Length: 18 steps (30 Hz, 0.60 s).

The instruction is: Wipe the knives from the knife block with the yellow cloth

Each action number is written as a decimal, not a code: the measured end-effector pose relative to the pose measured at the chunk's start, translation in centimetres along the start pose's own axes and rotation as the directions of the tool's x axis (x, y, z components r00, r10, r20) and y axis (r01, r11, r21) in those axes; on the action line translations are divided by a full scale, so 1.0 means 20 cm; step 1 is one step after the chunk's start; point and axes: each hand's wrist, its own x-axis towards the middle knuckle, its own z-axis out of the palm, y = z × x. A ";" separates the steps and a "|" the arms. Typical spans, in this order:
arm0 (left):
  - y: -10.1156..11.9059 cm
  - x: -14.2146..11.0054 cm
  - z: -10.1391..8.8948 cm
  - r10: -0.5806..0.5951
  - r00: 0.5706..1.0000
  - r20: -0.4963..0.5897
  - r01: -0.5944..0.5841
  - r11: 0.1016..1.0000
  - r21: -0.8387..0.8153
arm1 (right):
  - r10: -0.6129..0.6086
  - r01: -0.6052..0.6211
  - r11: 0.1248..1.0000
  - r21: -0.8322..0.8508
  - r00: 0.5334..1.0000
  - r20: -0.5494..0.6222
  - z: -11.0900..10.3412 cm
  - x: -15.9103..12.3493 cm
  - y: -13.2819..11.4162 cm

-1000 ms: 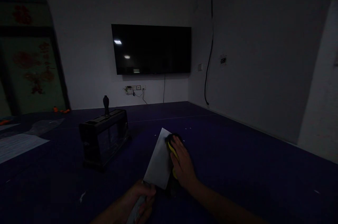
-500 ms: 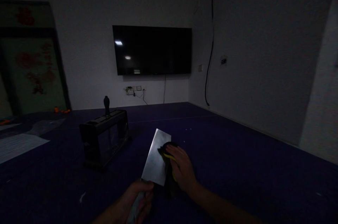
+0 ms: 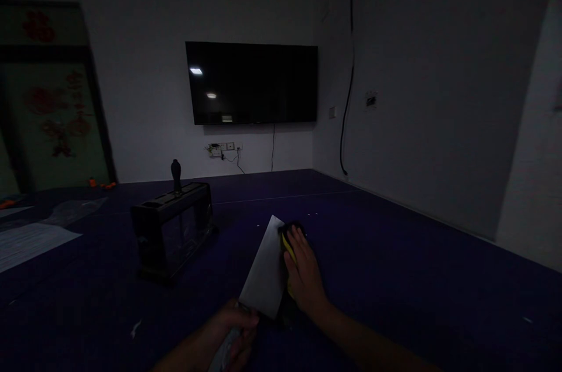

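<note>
My left hand [image 3: 235, 328] is wrapped round the pale handle of a cleaver [image 3: 263, 272]. Its broad metal blade points up and away from me, above the dark blue surface. A dark cloth with a yellow edge [image 3: 287, 243] lies against the blade's right side, with my right hand [image 3: 305, 272] pressing and gripping it. Part of the blade is hidden behind the cloth and fingers. To the left stands a black knife block [image 3: 171, 205] with see-through sides, and one dark handle [image 3: 176, 173] sticks up from its top.
Printed paper [image 3: 35, 243] and clear plastic wrapping [image 3: 74, 209] lie at the left. Small white scraps [image 3: 136, 328] dot the dark blue surface [image 3: 395, 278]. A wall-mounted television [image 3: 254, 82] is at the back, and a black cable [image 3: 350, 91] hangs by the right wall.
The cloth and my right hand slid down and leftward over the blade, then back up towards its far right corner. The cleaver tilted and turned back slightly with it. The knife block stayed put.
</note>
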 end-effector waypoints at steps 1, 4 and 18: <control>0.00 -0.01 -0.01 0.000 1.000 0.000 0.000 1.000 -0.002 | 0.001 -0.001 1.000 -0.002 1.000 0.005 0.00 0.00 0.00; -0.01 -0.01 -0.02 0.005 1.000 0.000 -0.005 1.000 -0.012 | 0.006 -0.006 1.000 -0.004 1.000 0.029 0.00 0.00 0.00; -0.04 0.02 0.07 0.088 0.995 -0.054 -0.098 0.973 -0.207 | -0.025 0.024 1.000 0.011 0.997 0.072 0.00 0.00 0.00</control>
